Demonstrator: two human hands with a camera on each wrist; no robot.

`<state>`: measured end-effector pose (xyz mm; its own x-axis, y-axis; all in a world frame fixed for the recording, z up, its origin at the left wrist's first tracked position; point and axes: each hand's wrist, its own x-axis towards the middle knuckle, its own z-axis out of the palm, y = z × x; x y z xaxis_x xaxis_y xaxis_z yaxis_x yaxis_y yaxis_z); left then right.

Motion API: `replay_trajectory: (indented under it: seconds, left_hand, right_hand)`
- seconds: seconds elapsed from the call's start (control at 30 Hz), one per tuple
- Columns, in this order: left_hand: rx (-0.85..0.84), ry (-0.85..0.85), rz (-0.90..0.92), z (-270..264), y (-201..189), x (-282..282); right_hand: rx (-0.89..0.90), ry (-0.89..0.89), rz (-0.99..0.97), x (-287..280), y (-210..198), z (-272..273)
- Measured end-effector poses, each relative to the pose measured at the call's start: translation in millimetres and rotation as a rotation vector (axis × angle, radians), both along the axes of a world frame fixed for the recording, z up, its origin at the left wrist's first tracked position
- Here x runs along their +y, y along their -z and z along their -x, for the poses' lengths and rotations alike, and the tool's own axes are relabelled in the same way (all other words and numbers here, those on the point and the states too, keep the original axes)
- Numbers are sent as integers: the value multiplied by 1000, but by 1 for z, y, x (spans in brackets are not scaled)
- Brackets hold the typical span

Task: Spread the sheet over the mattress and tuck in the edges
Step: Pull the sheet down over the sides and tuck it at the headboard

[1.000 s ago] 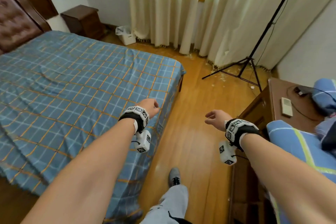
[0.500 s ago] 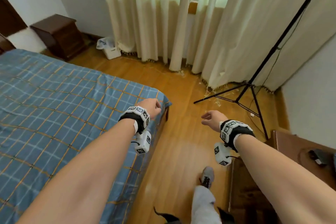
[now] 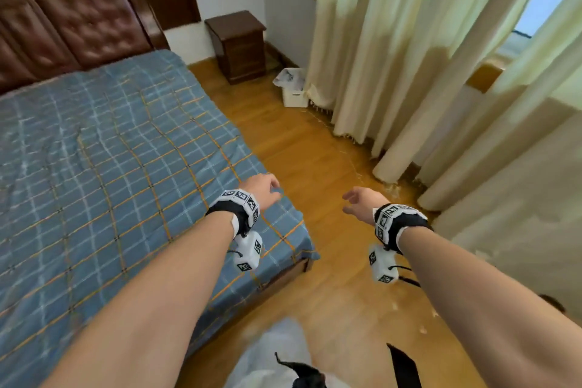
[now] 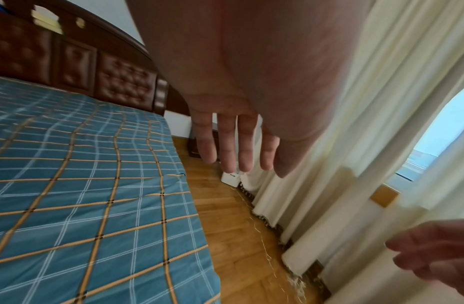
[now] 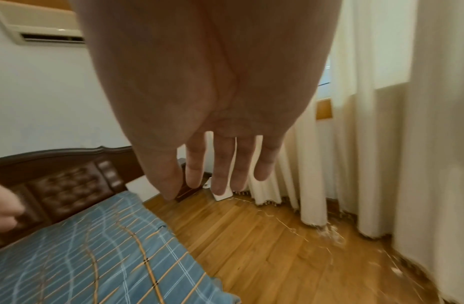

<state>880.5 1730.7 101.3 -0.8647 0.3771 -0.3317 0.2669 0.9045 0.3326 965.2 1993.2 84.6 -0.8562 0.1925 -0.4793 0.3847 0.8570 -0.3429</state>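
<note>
At the foot corner of the bed, the person's left hand (image 3: 263, 190) hangs just above the edge of the blue checked sheet (image 3: 104, 167), fingers (image 4: 227, 144) straight and loosely spread, holding nothing. The right hand (image 3: 362, 201) hangs over the wooden floor (image 3: 315, 151) beside the bed, its fingers (image 5: 219, 164) also straight and relaxed, holding nothing. The sheet lies spread over the mattress up to the headboard (image 3: 78, 22), with small wrinkles across it and its corner draped at the near end.

Compared with half a second ago, the view has swung left: the headboard is back in sight, the bedside cabinet (image 3: 239, 44) now stands near the middle top, and the black tripod has gone from view. The left hand, curled then, has opened; the right hand stays open. Both arms remain stretched forward.

A white bin (image 3: 293, 88) sits on the floor between the cabinet and the cream curtains (image 3: 409, 57), which hang to the floor along the right. The strip of floor between bed and curtains is narrow, with pale scraps near the curtain hems.
</note>
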Motion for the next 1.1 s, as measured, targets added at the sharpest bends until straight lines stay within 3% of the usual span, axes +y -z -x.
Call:
replay_trajectory:
  seconds: [0.13,0.37,0.53,0.6,0.73,0.83,0.93,1.1]
  left_hand:
    - [-2,-123,-71,72,17,47]
    - [-68,-318,-110,196,30,126]
    - [-39,-495,-97,243,18,133]
    - [-23,-638,-97,254,17,117]
    - [-29,-970,-145,242,34,85]
    - [-61,-1317,-169,200,66,80]
    - [-176,-1555,-152,147,118,107]
    - [-418,-1812,-232,100,198,172]
  right_hand:
    - [-15,-192,-74,60,2,87]
    - [-75,-269,-114,154,0,260]
    - [-129,-439,-98,143,-3,370]
    - [-115,-550,-71,121,3,412]
    - [-96,-799,-76,74,32,466]
    - [-86,-968,-17,38,68,488]
    - [-179,-1127,3,25,109,484]
    - [-352,-1182,5,35,192,472]
